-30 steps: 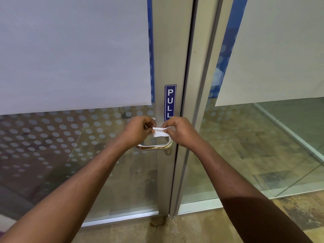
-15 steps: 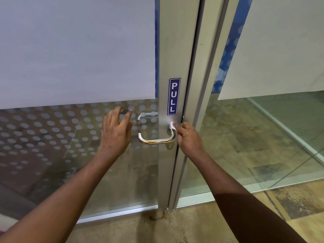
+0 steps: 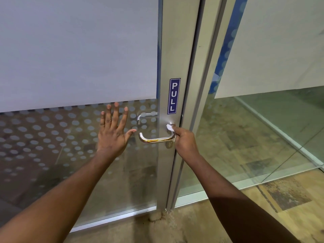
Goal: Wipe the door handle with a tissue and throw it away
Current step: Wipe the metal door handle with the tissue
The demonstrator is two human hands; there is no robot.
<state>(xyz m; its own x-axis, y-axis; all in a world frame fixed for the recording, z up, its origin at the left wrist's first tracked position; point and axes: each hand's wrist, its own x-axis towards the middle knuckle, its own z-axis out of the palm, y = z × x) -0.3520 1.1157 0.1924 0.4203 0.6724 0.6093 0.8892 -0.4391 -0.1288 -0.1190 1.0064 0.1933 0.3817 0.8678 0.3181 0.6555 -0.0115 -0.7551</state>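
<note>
Tissue (image 3: 169, 127) pinched in right hand (image 3: 185, 142) fingers, pressed at hinge end of door handle (image 3: 156, 139), below PULL sticker (image 3: 174, 96). Contact with metal likely; partly hidden. Left hand (image 3: 112, 132) open, fingers spread, near glass panel (image 3: 52, 146), empty.

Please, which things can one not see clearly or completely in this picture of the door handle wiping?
Head view only:
- The tissue: mostly hidden inside the right hand; only a small white corner shows.
- The door handle: its right end, near the door frame, is covered by that hand.
- A bin for throwing away: none in view.
- The left hand: open by the glass; contact cannot be told.
</note>
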